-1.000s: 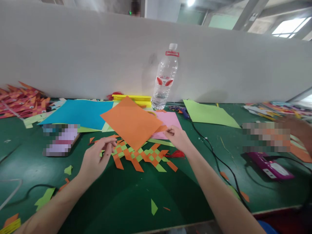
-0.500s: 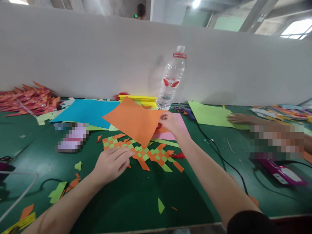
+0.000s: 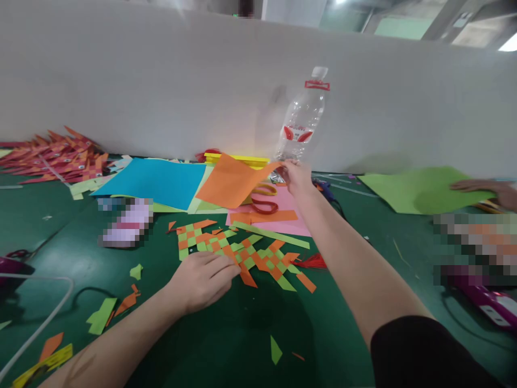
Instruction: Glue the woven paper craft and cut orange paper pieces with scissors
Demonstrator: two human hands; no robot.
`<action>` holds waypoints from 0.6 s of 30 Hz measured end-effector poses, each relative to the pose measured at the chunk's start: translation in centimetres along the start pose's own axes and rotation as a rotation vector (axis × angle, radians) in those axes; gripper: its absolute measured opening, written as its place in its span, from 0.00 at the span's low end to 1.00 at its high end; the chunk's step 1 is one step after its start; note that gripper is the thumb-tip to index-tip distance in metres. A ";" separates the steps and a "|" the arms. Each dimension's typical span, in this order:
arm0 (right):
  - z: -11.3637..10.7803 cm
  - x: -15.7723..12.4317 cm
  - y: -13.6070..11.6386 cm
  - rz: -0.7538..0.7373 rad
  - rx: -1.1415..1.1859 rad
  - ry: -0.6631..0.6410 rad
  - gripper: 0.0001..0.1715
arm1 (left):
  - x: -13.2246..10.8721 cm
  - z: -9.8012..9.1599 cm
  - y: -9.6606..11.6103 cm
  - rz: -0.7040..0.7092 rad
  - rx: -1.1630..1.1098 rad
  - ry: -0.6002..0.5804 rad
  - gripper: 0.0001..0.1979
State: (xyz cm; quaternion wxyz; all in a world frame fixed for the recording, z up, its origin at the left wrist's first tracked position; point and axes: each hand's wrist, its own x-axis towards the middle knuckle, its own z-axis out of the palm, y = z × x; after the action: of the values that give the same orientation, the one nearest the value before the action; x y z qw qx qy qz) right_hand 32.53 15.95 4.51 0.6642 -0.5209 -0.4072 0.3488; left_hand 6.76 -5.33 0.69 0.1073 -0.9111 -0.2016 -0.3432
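My right hand [image 3: 297, 175] grips the right corner of an orange paper sheet [image 3: 230, 183], raising that edge near the water bottle. Under the lifted side, scissors [image 3: 264, 205] with yellow and red handles lie on pink paper [image 3: 301, 221]. My left hand [image 3: 210, 280] is loosely closed, fingers curled together with nothing visible in them, beside the lower edge of a woven orange and green paper piece [image 3: 264, 261]. A red tassel [image 3: 313, 262] lies at the weave's right end. A green strip [image 3: 274, 235] and an orange strip [image 3: 274, 216] lie just behind.
A plastic bottle [image 3: 302, 118] stands against the grey partition [image 3: 161, 81]. Blue paper [image 3: 157, 180] and a pile of woven red-orange pieces [image 3: 60, 156] lie left. Rightward, another person's hand [image 3: 474, 186] rests on green paper [image 3: 416, 188] near a purple device [image 3: 493, 304].
My right hand has drawn the orange sheet's corner up and back, uncovering the scissors. My left hand stays by the weave. The other person's green paper has shifted right, and the view has turned slightly.
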 end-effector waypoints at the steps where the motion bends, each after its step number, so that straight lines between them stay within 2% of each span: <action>1: 0.3 -0.3 -0.2 0.022 0.042 -0.001 0.11 | -0.1 0.1 0.0 -0.029 0.003 0.008 0.10; 3: 0.7 -1.0 -0.7 0.057 0.103 -0.002 0.12 | -0.3 0.3 -0.1 -0.185 0.020 0.064 0.11; 6: 1.3 -2.4 -1.9 0.102 0.208 -0.019 0.10 | -0.4 0.4 -0.7 -0.560 0.050 0.153 0.15; 8: 2.0 -3.5 -2.7 0.101 0.351 -0.069 0.07 | -0.4 0.4 -1.3 -0.714 0.054 0.135 0.20; 11: 3.2 -4.7 -3.7 0.023 0.446 -0.143 0.07 | -0.5 0.3 -2.1 -0.763 0.045 0.059 0.24; 15: 4.9 -5.5 -5.1 -0.007 0.421 -0.253 0.05 | -0.6 0.3 -2.4 -0.684 -0.015 -0.004 0.11; 18: 5.7 -6.2 -7.3 -0.060 0.433 -0.333 0.07 | -0.6 0.4 -2.2 -0.590 -0.033 -0.019 0.22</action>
State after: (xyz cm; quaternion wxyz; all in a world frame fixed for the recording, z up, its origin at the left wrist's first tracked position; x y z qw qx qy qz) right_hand 25.01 11.17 11.26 0.6940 -0.2898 -0.4420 0.4888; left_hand 5.60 -3.40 0.12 -0.0136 -0.8177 -0.4533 -0.3545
